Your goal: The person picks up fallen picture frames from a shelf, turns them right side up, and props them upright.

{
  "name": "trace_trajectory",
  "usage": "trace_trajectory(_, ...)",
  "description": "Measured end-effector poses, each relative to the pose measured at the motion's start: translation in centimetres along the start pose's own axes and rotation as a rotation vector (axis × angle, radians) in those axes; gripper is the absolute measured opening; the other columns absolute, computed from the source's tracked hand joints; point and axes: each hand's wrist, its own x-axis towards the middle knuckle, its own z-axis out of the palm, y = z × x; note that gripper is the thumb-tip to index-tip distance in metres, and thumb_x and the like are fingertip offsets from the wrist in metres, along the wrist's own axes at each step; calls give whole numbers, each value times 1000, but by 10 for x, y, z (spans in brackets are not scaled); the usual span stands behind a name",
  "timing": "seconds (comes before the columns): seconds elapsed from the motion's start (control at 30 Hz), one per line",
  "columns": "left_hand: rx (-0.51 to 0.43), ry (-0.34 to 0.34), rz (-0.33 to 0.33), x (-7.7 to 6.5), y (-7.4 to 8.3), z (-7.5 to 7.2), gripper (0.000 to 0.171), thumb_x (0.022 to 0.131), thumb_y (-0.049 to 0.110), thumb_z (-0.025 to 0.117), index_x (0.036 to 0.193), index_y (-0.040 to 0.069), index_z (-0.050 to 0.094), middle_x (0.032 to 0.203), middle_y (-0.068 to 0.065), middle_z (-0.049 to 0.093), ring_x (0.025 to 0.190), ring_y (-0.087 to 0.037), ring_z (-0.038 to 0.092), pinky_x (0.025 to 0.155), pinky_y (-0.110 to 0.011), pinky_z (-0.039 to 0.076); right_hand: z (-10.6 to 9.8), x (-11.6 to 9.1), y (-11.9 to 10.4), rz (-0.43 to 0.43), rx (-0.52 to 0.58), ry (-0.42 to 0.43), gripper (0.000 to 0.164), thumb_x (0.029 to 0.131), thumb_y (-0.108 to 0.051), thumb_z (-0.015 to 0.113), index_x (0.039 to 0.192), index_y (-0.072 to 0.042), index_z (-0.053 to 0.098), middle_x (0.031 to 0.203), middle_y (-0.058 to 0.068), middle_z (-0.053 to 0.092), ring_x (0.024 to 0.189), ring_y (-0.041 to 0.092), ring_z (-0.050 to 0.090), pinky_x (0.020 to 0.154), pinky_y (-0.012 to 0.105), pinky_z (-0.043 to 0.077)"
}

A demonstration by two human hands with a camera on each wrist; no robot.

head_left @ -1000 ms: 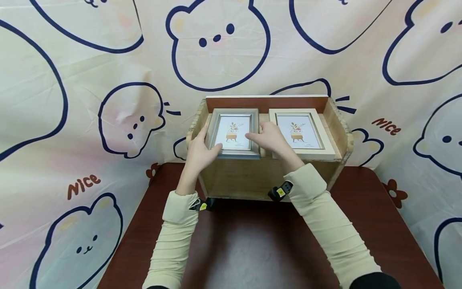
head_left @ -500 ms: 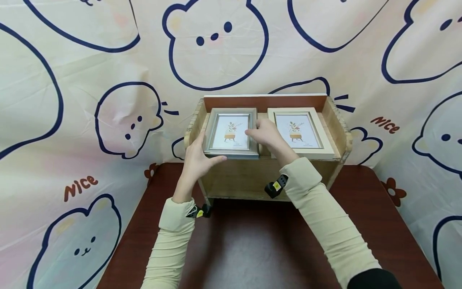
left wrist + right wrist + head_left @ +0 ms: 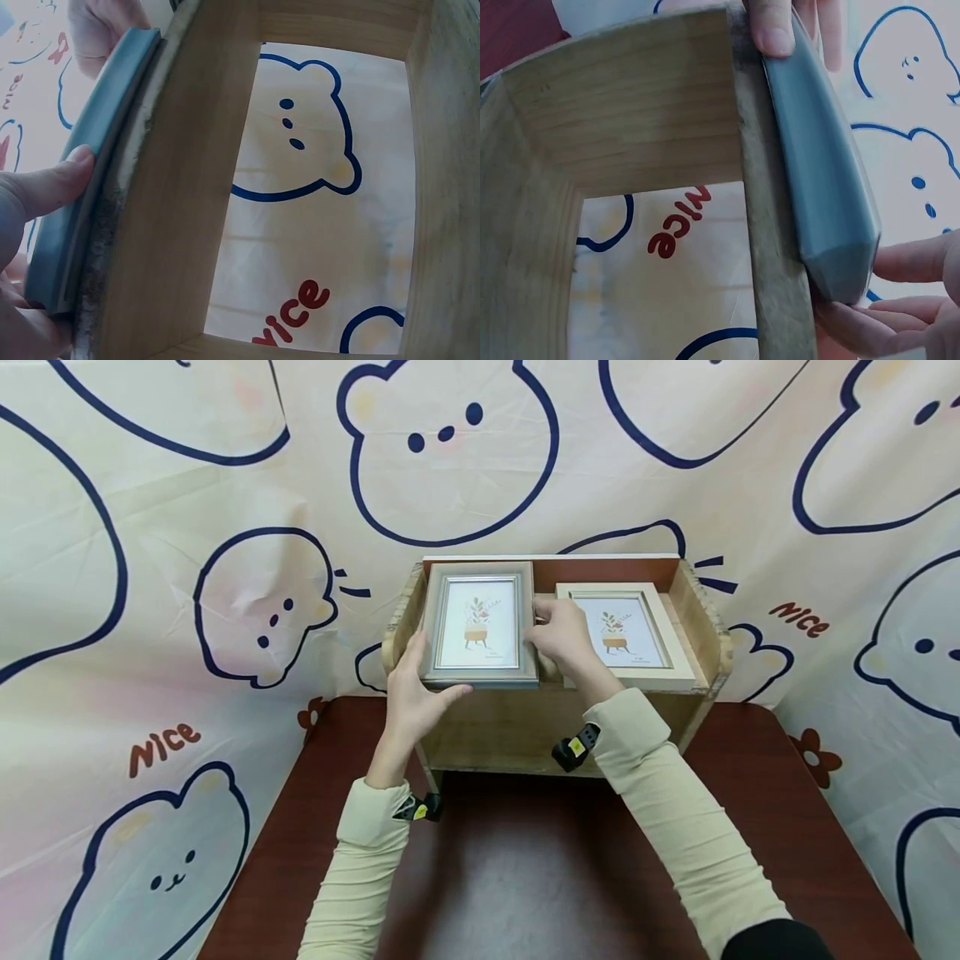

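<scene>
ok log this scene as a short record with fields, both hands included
left hand: holds left side of silver frame, thumb at its near edge
right hand: pinches its right side
cream frame: right of silver frame, on wooden unit
wooden unit: on dark red table
backdrop: pale, blue cartoon outlines

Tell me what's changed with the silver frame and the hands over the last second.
The silver frame has tipped, its far edge rising. The thumb of the left hand has moved from over its face to the near edge; that of the right hand has drawn back to its right side. Both hands grip it. The cream frame and wooden box stayed put.
</scene>
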Motion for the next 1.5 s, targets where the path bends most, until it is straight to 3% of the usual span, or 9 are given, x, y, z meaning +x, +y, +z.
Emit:
trace_trajectory(0.07,-1,13,17,-1,-2,1,92,60,9,84,136,-6,34,140,-21,34,127,-29,35,103,-40,30,-2,2,0,38,-11,-7,57,79,0,61,133,-7,46,129,11,52,123,23,41,98,34,37)
trace_trajectory(0.23,1,29,41,-2,-5,4,93,60,10,85,136,-6,34,140,-24,32,129,-31,31,104,-43,27,-10,7,0,120,19,-41,64,79,-6,67,137,-4,39,129,13,51,120,26,44,98,34,38)
trace_trajectory(0.47,2,64,97,-4,-8,7,93,60,9,84,136,-8,33,140,-27,30,130,-33,29,105,-46,26,-16,13,0,177,253,-82,59,77,4,67,132,-2,46,131,15,49,119,23,46,95,31,41)
trace_trajectory(0.67,37,69,136,-1,-7,5,97,58,9,85,136,-9,31,139,-26,33,127,-33,34,103,-43,30,-18,16,0,205,353,-109,59,76,10,64,131,3,44,127,15,49,113,22,49,91,28,44)
trace_trajectory(0.77,47,32,87,1,-3,-1,96,59,12,85,137,-7,31,137,-22,38,123,-31,39,100,-42,34,-18,17,-1,211,359,-110,58,76,9,64,131,3,45,125,15,51,110,22,51,91,28,44)
trace_trajectory(0.97,46,-88,-104,6,10,-17,88,63,17,83,134,-3,35,128,-19,45,118,-30,45,95,-39,41,-19,16,0,199,349,-104,58,77,8,64,132,2,44,126,14,50,112,22,49,94,29,41)
trace_trajectory(1.07,83,-145,-162,9,14,-22,82,65,21,82,131,-1,40,124,-20,49,114,-31,49,91,-41,45,-20,15,-1,175,371,-100,60,77,9,64,132,2,43,126,14,49,112,23,49,93,29,43)
trace_trajectory(1.23,127,-175,-190,12,17,-25,78,64,24,83,128,0,44,119,-19,54,106,-31,55,85,-44,48,-21,14,-3,127,367,-96,60,75,10,65,131,1,45,123,13,51,110,23,49,92,29,43)
trace_trajectory(1.5,150,-150,-173,18,17,-20,83,64,22,83,131,-1,40,122,-19,51,109,-32,47,88,-46,43,-26,15,-4,67,324,-70,58,75,9,67,129,0,47,118,13,53,106,22,50,93,31,41)
